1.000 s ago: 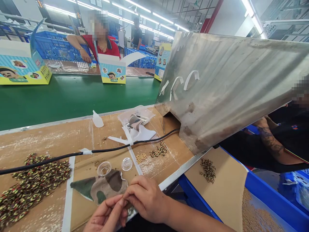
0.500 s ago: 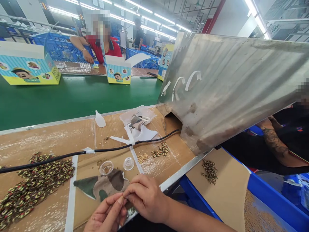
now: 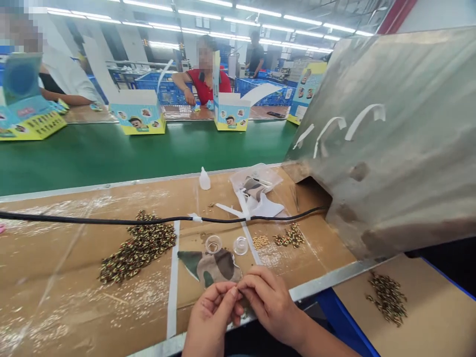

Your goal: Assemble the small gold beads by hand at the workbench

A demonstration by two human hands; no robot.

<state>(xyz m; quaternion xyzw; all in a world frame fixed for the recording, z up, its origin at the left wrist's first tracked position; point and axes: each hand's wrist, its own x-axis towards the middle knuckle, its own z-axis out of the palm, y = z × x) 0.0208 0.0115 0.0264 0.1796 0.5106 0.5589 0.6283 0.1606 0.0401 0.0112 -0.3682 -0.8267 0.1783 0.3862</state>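
Note:
My left hand (image 3: 211,312) and my right hand (image 3: 269,302) meet at the bench's front edge, their fingertips pinched together on a small piece (image 3: 238,293) that is mostly hidden by the fingers. Just beyond them lies a camouflage-patterned fabric cutout (image 3: 210,265) on the cardboard-covered bench (image 3: 74,253). Two small clear plastic cups (image 3: 213,244) (image 3: 240,245) stand past the fabric. A heap of small speckled pieces (image 3: 137,248) lies to the left, and a smaller cluster of beads (image 3: 290,236) lies to the right.
A black cable (image 3: 148,219) runs across the bench into a dented metal hood (image 3: 383,148). Behind it are a plastic dropper bottle (image 3: 204,179) and a clear tray (image 3: 256,179). A green conveyor belt (image 3: 130,148) lies beyond, with printed boxes and co-workers across it.
The view has swung left, so the bench items sit further right in the picture. A seated person now shows at far left. My hands stay pinched together at the bench edge.

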